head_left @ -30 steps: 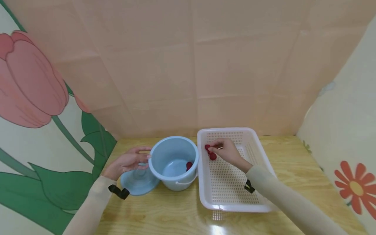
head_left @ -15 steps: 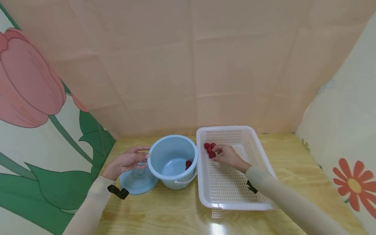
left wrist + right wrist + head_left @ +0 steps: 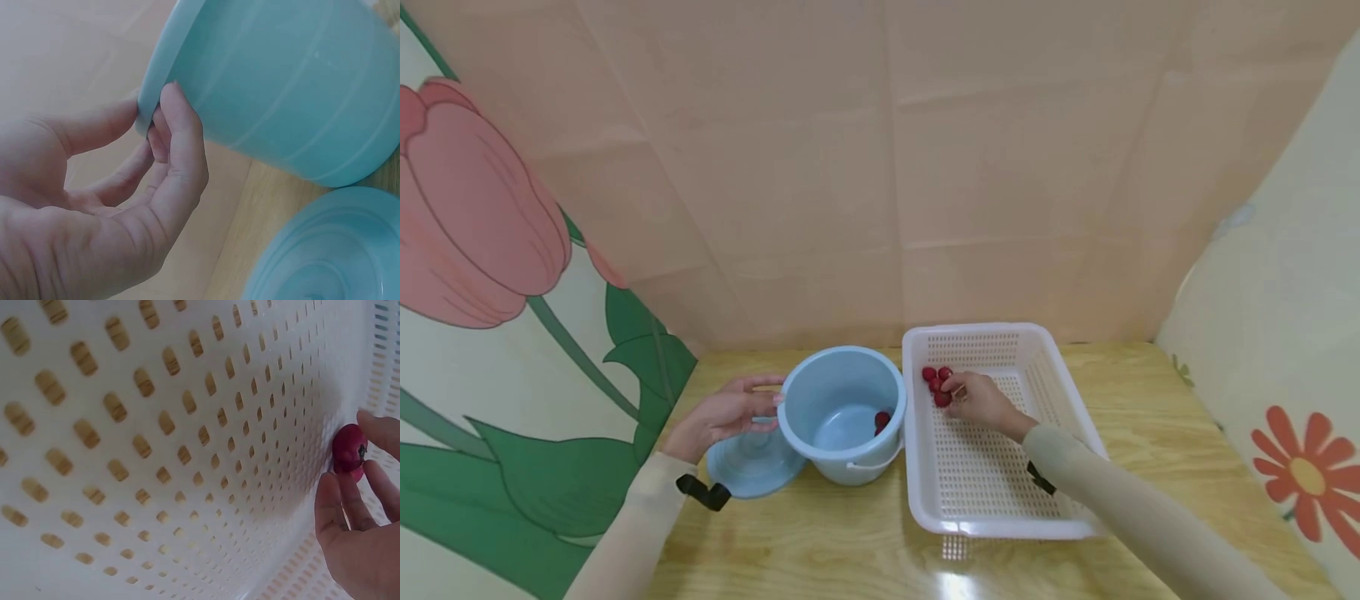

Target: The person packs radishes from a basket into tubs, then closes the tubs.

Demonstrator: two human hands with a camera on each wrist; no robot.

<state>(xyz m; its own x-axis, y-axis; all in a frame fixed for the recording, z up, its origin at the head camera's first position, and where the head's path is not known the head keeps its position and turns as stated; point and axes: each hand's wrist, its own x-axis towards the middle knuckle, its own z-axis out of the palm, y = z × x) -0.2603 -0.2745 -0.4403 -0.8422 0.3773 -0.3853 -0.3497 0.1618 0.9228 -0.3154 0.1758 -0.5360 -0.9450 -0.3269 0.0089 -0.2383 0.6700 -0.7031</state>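
My left hand [image 3: 733, 415] pinches the left rim of a light blue bucket [image 3: 281, 87], the thumb on one side of the rim and the fingers on the other. Two dark red radishes [image 3: 882, 419] lie inside the bucket against its right wall. My right hand [image 3: 983, 402] is down in a white perforated basket [image 3: 925, 508]. Its thumb and fingertips are around a small round red radish [image 3: 349, 447] that has a dark stem end. Several radishes [image 3: 929, 374] sit together in the basket's far left part, touching or nearly so.
A light blue lid [image 3: 752, 462] lies on the wooden table [image 3: 820, 542], left of the bucket. The basket stands close against the bucket's right side. Behind is a plain beige wall covering [image 3: 805, 183]; flower-printed panels [image 3: 490, 208] flank both sides.
My right hand has drawn slightly right and toward me from the radish cluster, so more of the radishes show. My left hand stays on the bucket's rim.
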